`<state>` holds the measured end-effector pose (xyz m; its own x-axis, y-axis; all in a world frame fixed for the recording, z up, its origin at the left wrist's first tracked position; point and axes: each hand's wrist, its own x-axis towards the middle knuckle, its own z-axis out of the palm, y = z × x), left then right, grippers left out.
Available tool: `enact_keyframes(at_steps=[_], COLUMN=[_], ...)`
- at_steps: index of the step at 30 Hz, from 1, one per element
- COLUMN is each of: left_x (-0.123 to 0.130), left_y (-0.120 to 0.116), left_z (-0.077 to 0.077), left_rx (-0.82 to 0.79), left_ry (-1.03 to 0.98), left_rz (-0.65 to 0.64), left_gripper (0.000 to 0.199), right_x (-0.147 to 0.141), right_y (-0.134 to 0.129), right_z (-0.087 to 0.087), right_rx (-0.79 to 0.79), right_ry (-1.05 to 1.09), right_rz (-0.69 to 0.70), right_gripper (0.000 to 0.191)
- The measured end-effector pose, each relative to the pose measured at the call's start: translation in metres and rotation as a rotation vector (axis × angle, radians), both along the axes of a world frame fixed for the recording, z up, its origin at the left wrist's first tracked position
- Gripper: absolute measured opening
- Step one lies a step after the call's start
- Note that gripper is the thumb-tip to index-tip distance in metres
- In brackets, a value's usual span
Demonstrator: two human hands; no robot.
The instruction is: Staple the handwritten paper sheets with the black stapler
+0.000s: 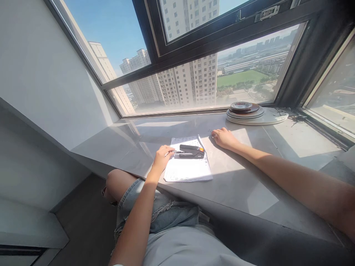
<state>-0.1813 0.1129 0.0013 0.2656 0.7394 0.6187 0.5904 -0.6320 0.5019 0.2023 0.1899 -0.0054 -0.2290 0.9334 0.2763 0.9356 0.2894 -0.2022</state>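
Observation:
A black stapler (191, 152) with an orange patch at its right end lies on white printed papers (185, 171). My left hand (161, 158) is closed at the stapler's left end, its fingertips pinching the thin metal part that sticks out between the upper arm and the base. Right of the papers, my right hand (224, 139) rests on the pale sill with its fingers curled in. Whatever those fingers hold, if anything, is too small to make out.
A stack of plates (245, 112) stands by the window at the back right, with a dark tangled item (298, 118) beside it. The pale stone sill (227, 188) has its front edge along my lap. A white wall (69, 74) rises on the left.

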Motion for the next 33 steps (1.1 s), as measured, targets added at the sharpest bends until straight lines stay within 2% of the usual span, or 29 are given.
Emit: enact_keyframes(at_steps=[10,21,33], left_x=[0.0052,0.0049,0.0072], left_y=[-0.0009,0.0013,-0.0023], left_z=[0.0021,-0.0004,0.0043], left_rx=[-0.072,-0.071,-0.128], left_ry=[0.251,0.246,0.252], left_rz=[0.042,0.035,0.058], left_gripper=[0.017,0.02,0.017], right_x=[0.0004,0.0,0.0005], right_y=[0.001,0.0006,0.001], right_z=[-0.0011,-0.0007,-0.0019], right_rx=[0.008,0.012,0.021], right_ry=[-0.002,-0.011,-0.007], right_rz=[0.003,-0.003,-0.002], right_gripper=[0.032,0.03,0.031])
